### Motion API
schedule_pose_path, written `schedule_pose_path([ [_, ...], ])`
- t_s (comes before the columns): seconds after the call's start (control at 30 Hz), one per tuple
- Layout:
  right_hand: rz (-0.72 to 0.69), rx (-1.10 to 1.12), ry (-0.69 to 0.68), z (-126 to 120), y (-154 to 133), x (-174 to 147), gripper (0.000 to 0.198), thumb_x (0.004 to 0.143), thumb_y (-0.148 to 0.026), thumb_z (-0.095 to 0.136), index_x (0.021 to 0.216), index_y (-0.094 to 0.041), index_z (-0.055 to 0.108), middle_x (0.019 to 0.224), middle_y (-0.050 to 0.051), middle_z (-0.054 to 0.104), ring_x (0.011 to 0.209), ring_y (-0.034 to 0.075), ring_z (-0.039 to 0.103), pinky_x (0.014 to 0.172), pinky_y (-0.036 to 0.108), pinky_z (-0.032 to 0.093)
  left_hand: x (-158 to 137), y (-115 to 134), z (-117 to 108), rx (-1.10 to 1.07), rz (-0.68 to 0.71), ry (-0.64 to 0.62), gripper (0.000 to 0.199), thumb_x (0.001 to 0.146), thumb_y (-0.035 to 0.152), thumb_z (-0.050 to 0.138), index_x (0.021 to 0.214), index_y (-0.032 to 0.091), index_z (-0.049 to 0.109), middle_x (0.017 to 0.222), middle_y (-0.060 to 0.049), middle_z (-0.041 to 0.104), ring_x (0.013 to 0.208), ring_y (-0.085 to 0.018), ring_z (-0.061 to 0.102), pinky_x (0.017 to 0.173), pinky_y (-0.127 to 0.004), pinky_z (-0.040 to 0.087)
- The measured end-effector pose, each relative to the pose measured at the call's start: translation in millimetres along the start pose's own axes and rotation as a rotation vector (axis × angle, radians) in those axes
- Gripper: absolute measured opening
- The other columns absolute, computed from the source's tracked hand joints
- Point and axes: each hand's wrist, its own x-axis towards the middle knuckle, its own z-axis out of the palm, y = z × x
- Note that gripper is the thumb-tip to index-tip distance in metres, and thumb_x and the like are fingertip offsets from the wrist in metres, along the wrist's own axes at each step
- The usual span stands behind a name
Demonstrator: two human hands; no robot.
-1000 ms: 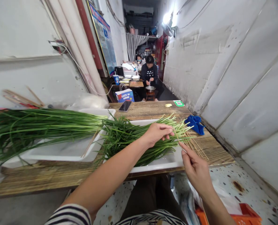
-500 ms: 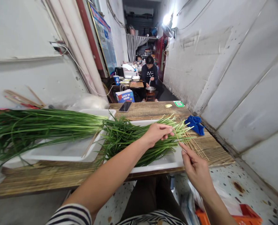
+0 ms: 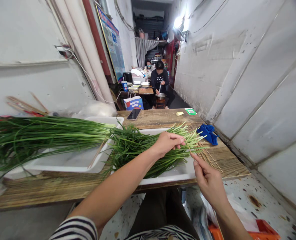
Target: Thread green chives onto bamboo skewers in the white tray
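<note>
My left hand (image 3: 171, 143) is closed in a pinch over the pile of chives (image 3: 143, 150), its fingertips at the far end of a thin bamboo skewer (image 3: 188, 148). Whether a chive stalk is also in that pinch is too small to tell. The skewer slants down to my right hand (image 3: 209, 180), closed around it between thumb and fingers at the tray's right end. Under the chives sits a white tray (image 3: 160, 180), the pale stalk ends pointing right. More loose skewers (image 3: 210, 156) lie on the wood just beyond my right hand.
At left, a second white tray (image 3: 63, 165) holds longer chives (image 3: 50, 133). On the wooden table (image 3: 152, 121) are a phone (image 3: 134, 114), a blue cloth (image 3: 207, 134) and a green code card (image 3: 190, 111). A co-worker (image 3: 160, 80) sits beyond with a metal bowl (image 3: 160, 96).
Both my hands keep nearly the same place and grip on the skewer. The seated co-worker's upper hand has risen slightly over the bowl.
</note>
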Motion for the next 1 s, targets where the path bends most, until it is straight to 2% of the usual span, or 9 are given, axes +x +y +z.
schedule_pose_path([
  [0.13,0.018,0.007,-0.006,0.4,0.4,-0.4,0.041,0.090,-0.030,0.043,0.117,-0.008,0.066,0.082,0.010,0.074,0.053,0.016,0.063,0.050,0.023,0.048,-0.5,0.1,0.8,0.020,0.012,0.007,0.014,0.074,0.013,0.064,0.084,0.006,0.071,0.073,-0.008,0.071,0.051,-0.005,0.052,0.043,-0.015,0.036],
  [0.27,0.052,0.025,-0.013,2.1,-0.4,-0.1,0.041,0.089,-0.029,0.043,0.116,-0.008,0.066,0.073,0.009,0.073,0.057,0.018,0.064,0.051,0.023,0.048,0.0,-1.9,1.9,0.034,0.035,0.041,0.016,0.073,0.012,0.064,0.087,0.006,0.071,0.074,-0.009,0.071,0.053,-0.006,0.056,0.044,-0.015,0.038],
  [0.37,0.059,0.034,-0.006,2.7,-2.1,1.1,0.041,0.089,-0.030,0.044,0.115,-0.008,0.067,0.078,0.010,0.073,0.057,0.018,0.063,0.050,0.023,0.047,-0.8,-2.4,2.7,0.052,0.052,0.043,0.017,0.073,0.012,0.064,0.086,0.006,0.072,0.074,-0.010,0.071,0.055,-0.008,0.059,0.045,-0.016,0.039],
  [0.43,0.059,0.039,-0.003,2.6,-2.9,1.3,0.041,0.089,-0.030,0.044,0.114,-0.008,0.067,0.080,0.011,0.073,0.049,0.016,0.059,0.047,0.024,0.045,-1.9,-1.4,2.9,0.069,0.057,0.041,0.017,0.073,0.012,0.064,0.086,0.006,0.072,0.076,-0.010,0.072,0.056,-0.008,0.060,0.046,-0.016,0.040],
  [0.53,0.063,0.026,-0.012,2.9,-2.6,0.4,0.041,0.089,-0.031,0.043,0.114,-0.008,0.066,0.062,0.005,0.068,0.036,0.012,0.046,0.040,0.024,0.036,-3.3,0.3,2.3,0.114,0.072,0.038,0.018,0.073,0.014,0.064,0.087,0.007,0.072,0.077,-0.010,0.072,0.058,-0.009,0.061,0.047,-0.016,0.040],
  [0.63,0.068,0.034,-0.023,5.5,-0.8,1.6,0.040,0.090,-0.032,0.042,0.114,-0.009,0.066,0.050,0.000,0.057,0.034,0.012,0.039,0.037,0.024,0.029,-4.1,-2.0,2.2,0.190,0.110,0.036,0.021,0.073,0.020,0.065,0.089,0.007,0.073,0.078,-0.010,0.073,0.059,-0.011,0.063,0.048,-0.017,0.042],
  [0.73,0.078,0.078,-0.019,9.6,2.0,10.0,0.037,0.091,-0.032,0.041,0.110,-0.011,0.066,0.052,-0.001,0.054,0.038,0.012,0.043,0.040,0.023,0.031,-6.5,-7.4,5.3,0.297,0.175,-0.025,0.023,0.074,0.023,0.064,0.091,0.010,0.074,0.077,-0.008,0.074,0.062,-0.013,0.065,0.055,-0.020,0.048],
  [0.9,0.064,0.082,0.036,11.3,5.5,26.1,0.031,0.091,-0.035,0.043,0.083,-0.015,0.065,0.057,0.000,0.055,0.049,0.013,0.047,0.047,0.022,0.035,-15.1,-5.5,11.0,0.573,0.348,-0.184,0.022,0.078,0.026,0.060,0.092,0.016,0.075,0.094,-0.006,0.073,0.084,-0.017,0.068,0.073,-0.021,0.050],
  [1.0,0.084,0.139,0.095,8.8,5.4,18.7,0.032,0.091,-0.039,0.044,0.084,-0.015,0.063,0.056,-0.001,0.051,0.049,0.012,0.045,0.046,0.022,0.035,-15.4,0.9,7.7,0.635,0.439,-0.211,0.026,0.082,0.031,0.057,0.097,0.018,0.073,0.099,-0.004,0.073,0.087,-0.016,0.067,0.076,-0.021,0.049],
])
